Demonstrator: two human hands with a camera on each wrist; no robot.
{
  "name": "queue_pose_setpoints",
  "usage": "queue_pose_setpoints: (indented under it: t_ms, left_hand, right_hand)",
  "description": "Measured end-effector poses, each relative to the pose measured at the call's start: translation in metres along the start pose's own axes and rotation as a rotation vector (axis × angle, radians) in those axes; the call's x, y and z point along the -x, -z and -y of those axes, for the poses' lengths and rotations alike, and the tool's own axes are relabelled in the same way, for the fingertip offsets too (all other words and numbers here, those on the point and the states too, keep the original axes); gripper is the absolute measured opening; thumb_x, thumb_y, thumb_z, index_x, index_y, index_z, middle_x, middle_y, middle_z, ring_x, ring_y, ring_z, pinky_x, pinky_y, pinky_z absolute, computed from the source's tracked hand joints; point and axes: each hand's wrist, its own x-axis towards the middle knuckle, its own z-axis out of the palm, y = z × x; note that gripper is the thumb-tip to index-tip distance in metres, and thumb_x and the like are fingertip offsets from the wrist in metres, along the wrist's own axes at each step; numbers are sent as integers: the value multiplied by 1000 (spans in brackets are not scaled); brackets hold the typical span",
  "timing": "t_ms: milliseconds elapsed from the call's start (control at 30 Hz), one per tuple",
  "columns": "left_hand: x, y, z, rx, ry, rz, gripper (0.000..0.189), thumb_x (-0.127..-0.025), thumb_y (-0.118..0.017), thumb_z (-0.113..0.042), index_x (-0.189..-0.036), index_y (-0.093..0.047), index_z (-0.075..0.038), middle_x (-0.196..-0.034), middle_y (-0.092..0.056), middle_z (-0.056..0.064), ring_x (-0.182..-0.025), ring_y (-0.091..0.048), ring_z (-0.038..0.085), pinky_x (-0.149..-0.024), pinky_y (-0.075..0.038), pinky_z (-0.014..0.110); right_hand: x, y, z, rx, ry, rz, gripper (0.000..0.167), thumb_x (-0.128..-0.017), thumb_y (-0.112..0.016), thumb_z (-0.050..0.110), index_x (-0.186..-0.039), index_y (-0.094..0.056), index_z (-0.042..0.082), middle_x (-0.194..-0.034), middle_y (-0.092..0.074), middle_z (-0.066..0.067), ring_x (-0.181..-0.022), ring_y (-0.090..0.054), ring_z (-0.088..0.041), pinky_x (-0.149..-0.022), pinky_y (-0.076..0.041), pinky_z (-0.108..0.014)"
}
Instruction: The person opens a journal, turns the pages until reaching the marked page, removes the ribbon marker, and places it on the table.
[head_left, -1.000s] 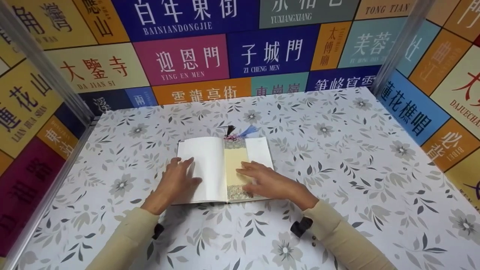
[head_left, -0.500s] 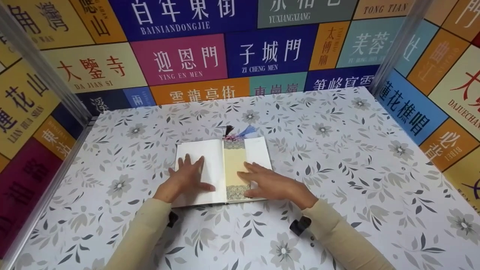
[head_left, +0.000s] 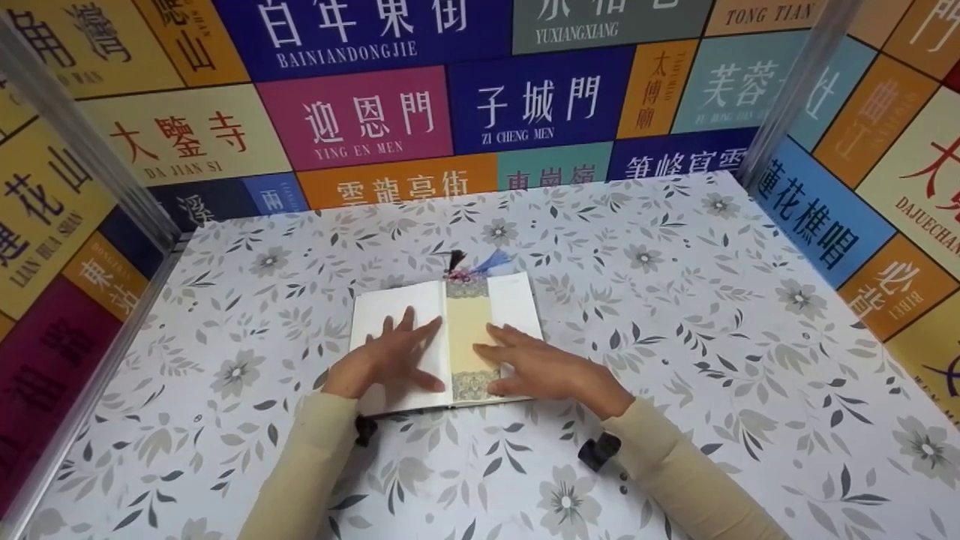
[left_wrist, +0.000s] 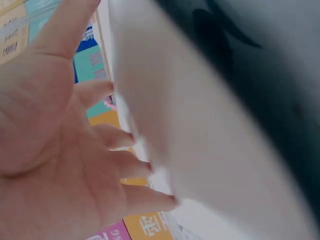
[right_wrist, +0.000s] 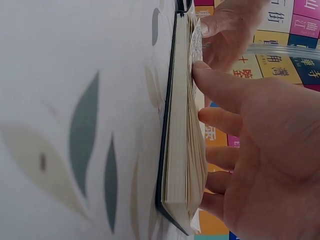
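Note:
An open book (head_left: 397,304) with white pages and a dark cover lies on the table. Along its right page, beside the spine, lies a cream bookmark (head_left: 469,330) with grey patterned ends. A black tassel and a blue tassel (head_left: 491,261) stick out past the book's top edge. My left hand (head_left: 390,356) rests with spread fingers on the left page, near the spine. My right hand (head_left: 551,367) presses the right page and bookmark with straight fingers. In the right wrist view the thick page block (right_wrist: 182,125) shows side-on, with fingertips touching its top.
A white tablecloth (head_left: 675,450) with grey leaves and flowers covers the table. Colourful panels (head_left: 356,116) with printed characters stand behind and at both sides. Transparent corner strips (head_left: 795,90) join the panels.
My left hand has slid right across the left page, from its outer part to near the spine. The left page looks flatter. My right hand has stayed in place.

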Motion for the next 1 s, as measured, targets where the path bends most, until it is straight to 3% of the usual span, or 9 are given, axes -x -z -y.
queue_pose_setpoints:
  t_ms: [233, 500, 733, 867, 1000]
  left_hand:
    - [0, 0, 4, 80, 46, 15, 104, -85, -74, -53, -162, -10, -25, -165, 12, 25, -150, 11, 53, -118, 0, 74]
    - [-1, 1, 3, -50, 36, 9, 104, -85, -71, -55, -162, -12, -19, -164, 5, 31, -149, 1, 59, -112, -16, 80]
    - [-4, -1, 5, -40, 32, -6, 106, -84, -73, -55, -162, -13, -19, -164, 4, 32, -148, -1, 60, -110, -16, 82]
    - [-5, -1, 5, -40, 26, -9, 107, -83, -74, -55, -162, -12, -19, -164, 4, 32, -148, -1, 61, -108, -15, 83]
    - [-6, 0, 5, -25, 33, 0, 107, -83, -74, -54, -162, -11, -19, -164, 6, 32, -148, 1, 61, -109, -12, 84]
  right_hand:
    - [2, 0, -1, 17, -13, 5, 66, -101, -58, 37, -158, -32, 16, -169, -8, -14, -158, -6, -34, -128, -11, -51]
    - [-1, -2, 1, 10, -17, -21, 67, -98, -62, 36, -157, -35, 16, -169, -12, -14, -157, -9, -34, -128, -11, -53]
    - [-4, -2, 3, -45, -32, -79, 66, -95, -68, 32, -153, -42, 14, -167, -19, -14, -156, -16, -35, -126, -13, -57]
    - [-11, -1, 7, -123, -93, -205, 59, -95, -67, 28, -148, -48, 9, -158, -37, -19, -146, -37, -38, -121, -30, -56]
    - [-23, 2, 11, -276, -215, -350, 55, -96, -67, 26, -143, -52, 2, -136, -53, -21, -121, -57, -35, -101, -50, -48]
